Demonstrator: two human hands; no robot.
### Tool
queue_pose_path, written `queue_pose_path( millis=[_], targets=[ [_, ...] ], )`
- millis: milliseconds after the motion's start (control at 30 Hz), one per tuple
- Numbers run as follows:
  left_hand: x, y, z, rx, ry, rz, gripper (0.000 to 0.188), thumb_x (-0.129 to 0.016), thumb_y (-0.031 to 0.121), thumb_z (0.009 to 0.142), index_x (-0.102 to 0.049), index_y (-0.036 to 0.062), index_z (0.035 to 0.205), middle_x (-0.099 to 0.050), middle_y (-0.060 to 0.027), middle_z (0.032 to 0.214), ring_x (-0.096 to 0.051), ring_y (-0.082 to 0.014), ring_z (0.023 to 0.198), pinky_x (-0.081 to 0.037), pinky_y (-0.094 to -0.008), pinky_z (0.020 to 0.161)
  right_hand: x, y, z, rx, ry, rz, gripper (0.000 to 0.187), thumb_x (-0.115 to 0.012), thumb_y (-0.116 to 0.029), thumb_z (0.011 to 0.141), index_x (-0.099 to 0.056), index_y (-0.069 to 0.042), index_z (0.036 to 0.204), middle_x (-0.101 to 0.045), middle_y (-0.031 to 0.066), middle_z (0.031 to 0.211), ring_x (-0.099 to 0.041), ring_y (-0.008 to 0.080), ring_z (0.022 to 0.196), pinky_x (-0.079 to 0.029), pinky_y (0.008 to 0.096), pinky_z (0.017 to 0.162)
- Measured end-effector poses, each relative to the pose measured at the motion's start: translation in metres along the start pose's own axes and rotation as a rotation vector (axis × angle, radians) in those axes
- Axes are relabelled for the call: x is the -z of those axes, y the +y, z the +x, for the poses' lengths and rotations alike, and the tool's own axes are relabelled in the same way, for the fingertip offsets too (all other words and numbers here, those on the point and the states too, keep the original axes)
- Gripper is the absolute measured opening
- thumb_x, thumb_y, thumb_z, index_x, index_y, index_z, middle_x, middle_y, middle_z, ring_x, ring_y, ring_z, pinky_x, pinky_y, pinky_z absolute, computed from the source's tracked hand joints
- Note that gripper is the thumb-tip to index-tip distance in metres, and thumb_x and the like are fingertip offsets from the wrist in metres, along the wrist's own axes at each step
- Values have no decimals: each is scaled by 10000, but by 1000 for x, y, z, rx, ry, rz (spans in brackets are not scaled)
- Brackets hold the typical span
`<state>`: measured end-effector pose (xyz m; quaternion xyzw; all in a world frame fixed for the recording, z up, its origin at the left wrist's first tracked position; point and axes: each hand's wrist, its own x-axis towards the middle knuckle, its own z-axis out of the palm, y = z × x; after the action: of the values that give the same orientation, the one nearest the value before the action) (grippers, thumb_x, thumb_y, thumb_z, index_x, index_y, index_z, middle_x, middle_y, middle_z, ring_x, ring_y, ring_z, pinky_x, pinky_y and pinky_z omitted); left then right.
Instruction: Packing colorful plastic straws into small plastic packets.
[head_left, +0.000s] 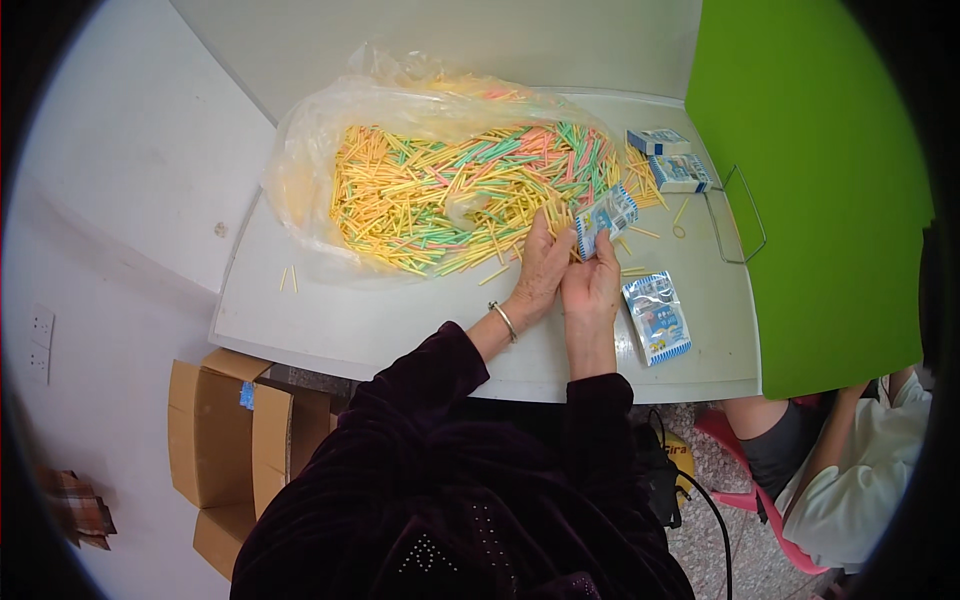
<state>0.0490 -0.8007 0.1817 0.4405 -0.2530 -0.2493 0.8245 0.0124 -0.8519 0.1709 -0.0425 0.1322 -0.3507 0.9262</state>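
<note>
Dark sleeves lead to both hands: right hand [592, 283] pinches a small packet [606, 217], left hand [541, 265] gathers sticks [455, 195] at the bag's [300, 170] edge. Three packets [668, 165] lie filled; most sticks remain.

packets [606, 218] — 4 | plastic bag of coloured sticks [440, 170] — 1 | cardboard boxes [215, 430] — 2 | hands [540, 265] — 2

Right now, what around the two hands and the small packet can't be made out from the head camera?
- Head view: inside of the small blue-and-white packet, too small, partly covered by right hand.
- Sticks under left hand, hidden by its fingers.
- Lower layers of yellow, green and pink sticks, blurred by the clear plastic bag.
- Seated neighbour, cut by the green divider.
</note>
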Motion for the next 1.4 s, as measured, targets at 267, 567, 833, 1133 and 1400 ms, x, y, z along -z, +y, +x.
queue_pose_path(
  millis=[267, 567, 833, 1133, 1400],
  targets=[
    [-7, 1, 2, -1, 114, -56, 197, -443, 41, 909, -453, -16, 1098, -560, -91, 1054, -564, -138, 934, -496, -263, 785, 4, 1, 2, 33, -67, -62, 304, -504, -143, 912, -471, -18, 1187, -561, 86, 1143, -529, 195, 1045, -404, 332, 940],
    [36, 50, 31, 265, 127, -251, 242, -425, 237, 954, -502, 9, 930, -579, -85, 843, -606, -207, 801, -495, -333, 678, -16, -40, -29, 190, -147, -685, 155, -613, -133, 851, -616, 0, 932, -628, 18, 853, -540, 55, 758, -413, 204, 731],
    [31, 97, 33, 135, -64, -227, 240, -493, 224, 925, -503, -11, 974, -588, -112, 910, -616, -236, 843, -523, -354, 737, -1, -63, -40, -155, -354, -1073, 146, -613, -158, 845, -651, -18, 862, -612, -27, 782, -510, 32, 709, -391, 196, 695],
    [1, 107, 13, 73, -243, -31, 366, -431, 331, 948, -556, -10, 896, -595, -101, 876, -616, -210, 874, -497, -315, 780, 7, -71, -41, -285, -403, -1070, 164, -605, -127, 847, -643, 18, 913, -626, 12, 825, -537, 60, 760, -404, 206, 732],
    [-3, 102, 3, -5, -320, 193, 402, -371, 368, 963, -538, 4, 925, -605, -100, 887, -575, -158, 900, -442, -304, 847, 4, -73, -46, -351, -419, -1014, 187, -610, -136, 845, -641, 29, 929, -639, 33, 851, -555, 78, 789, -418, 218, 768]
  ],
)
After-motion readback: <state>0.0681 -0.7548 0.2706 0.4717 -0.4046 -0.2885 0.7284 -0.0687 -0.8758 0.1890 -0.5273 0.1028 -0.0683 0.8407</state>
